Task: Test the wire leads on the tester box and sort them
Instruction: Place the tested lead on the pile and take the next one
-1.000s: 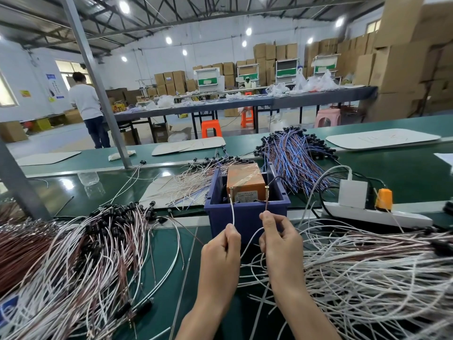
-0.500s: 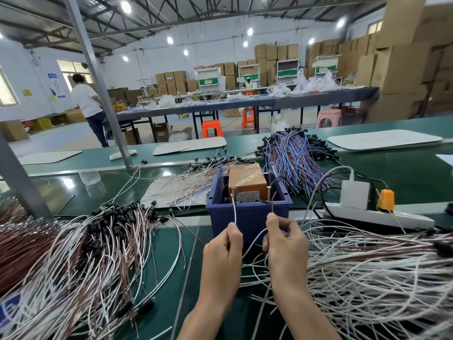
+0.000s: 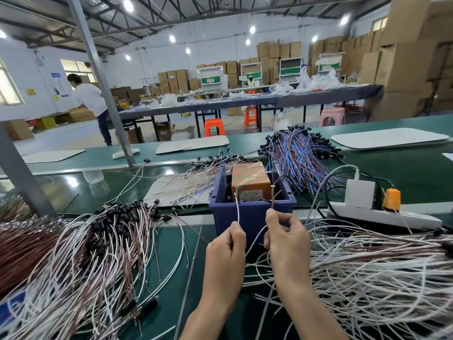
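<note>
Head view. Left hand (image 3: pixel 226 250): pinched on the white lead (image 3: pixel 237 212), its tip raised to the left contact pin (image 3: pixel 236 188). Right hand (image 3: pixel 286 238): pinched on the brownish lead (image 3: pixel 275 201), tip at the right contact pin (image 3: pixel 272 188). Tester box (image 3: pixel 250 182): orange, seated in the blue bin (image 3: pixel 252 214), just beyond the hands. Step judged: testing one wire pair; next move likely calls for reading the result, then placing the pair in the proper pile. Left pile (image 3: pixel 81 253): leads with black ends. Right pile (image 3: pixel 367 273): loose white wires. Surface: green bench (image 3: pixel 171 249), power strip (image 3: pixel 382 213) to the right. Room: warehouse, stacked cartons (image 3: pixel 404 65).
</note>
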A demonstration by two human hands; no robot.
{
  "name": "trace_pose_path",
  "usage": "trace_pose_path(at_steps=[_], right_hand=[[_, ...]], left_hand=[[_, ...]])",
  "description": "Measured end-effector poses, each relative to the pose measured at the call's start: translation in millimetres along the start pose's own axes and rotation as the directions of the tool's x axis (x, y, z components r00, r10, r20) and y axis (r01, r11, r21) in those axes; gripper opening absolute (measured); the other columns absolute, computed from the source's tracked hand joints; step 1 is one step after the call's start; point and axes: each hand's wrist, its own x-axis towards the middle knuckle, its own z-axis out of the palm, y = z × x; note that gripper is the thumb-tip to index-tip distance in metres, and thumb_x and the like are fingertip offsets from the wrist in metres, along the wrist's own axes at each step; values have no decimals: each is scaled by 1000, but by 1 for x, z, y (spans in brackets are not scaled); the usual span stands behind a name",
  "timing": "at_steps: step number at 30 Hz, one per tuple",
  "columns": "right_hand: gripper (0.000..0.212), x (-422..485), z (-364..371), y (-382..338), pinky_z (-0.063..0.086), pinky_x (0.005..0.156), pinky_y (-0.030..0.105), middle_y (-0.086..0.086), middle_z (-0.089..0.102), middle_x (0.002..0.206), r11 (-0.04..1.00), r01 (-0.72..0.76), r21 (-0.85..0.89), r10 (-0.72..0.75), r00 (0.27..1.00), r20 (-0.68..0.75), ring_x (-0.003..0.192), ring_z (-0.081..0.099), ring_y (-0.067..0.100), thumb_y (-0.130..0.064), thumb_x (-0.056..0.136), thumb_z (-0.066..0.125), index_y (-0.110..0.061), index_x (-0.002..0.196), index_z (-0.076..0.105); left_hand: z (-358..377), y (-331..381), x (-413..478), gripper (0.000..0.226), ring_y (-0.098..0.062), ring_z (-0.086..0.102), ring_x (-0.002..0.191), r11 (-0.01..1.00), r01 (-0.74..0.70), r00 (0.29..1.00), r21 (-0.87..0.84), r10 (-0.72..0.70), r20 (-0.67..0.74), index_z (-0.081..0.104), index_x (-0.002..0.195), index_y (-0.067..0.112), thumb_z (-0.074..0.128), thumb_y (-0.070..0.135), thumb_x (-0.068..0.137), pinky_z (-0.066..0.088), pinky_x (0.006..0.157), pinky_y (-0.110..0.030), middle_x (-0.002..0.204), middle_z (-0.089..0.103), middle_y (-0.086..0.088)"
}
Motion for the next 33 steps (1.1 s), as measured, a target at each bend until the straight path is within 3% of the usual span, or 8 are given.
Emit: trace_pose_path(at_steps=[14,17,20,22,24,33], right_hand=[[20,1,-1,-3,32,38,15,-5,52,44,999,-35,-30,36,999,26,36,39,1,-31,99,60,-13,91,64],[28,-1,-6,-7,32,39,14,-8,54,53,990,-117,76,110,990,92,39,36,2,-40,95,63,-13,98,68],[62,-11,-18,-11,30,40,17,-1,61,73,878,-349,328,251,919,305,46,35,7,-70,83,52,-19,111,72],[79,-16,-27,-14,37,44,21,7,66,82,712,-518,474,288,831,476,51,42,11,-79,78,45,-15,114,76],[86,-17,-35,-18,42,50,25,12,67,86,610,-595,523,271,777,568,55,47,15,-81,78,43,-10,114,75],[85,-20,-37,-24,44,56,28,14,63,89,526,-647,552,272,743,611,59,50,18,-73,77,50,-2,118,72]], left_hand=[[0,3,0,48,-6,27,50,1000,12,1000,2,-12,1,34,56,26,38,39,103,24,46,-18,50,34,9],[-2,4,0,48,-7,28,51,999,29,999,-31,-30,-13,35,58,24,39,36,105,25,48,-21,53,34,9],[-5,2,-2,50,-9,33,53,996,63,997,-67,-66,-42,45,59,21,38,33,107,29,50,-25,55,40,7],[-4,4,-5,45,-9,39,55,995,55,997,-78,-59,-43,55,65,21,38,34,105,32,53,-24,57,47,7],[-2,8,-10,39,-9,43,57,997,25,999,-77,-28,-32,59,69,25,36,43,95,35,55,-24,59,51,6],[-3,15,-19,33,-7,43,54,991,-60,998,-121,57,-30,63,84,30,37,49,95,36,51,-24,60,53,3]])
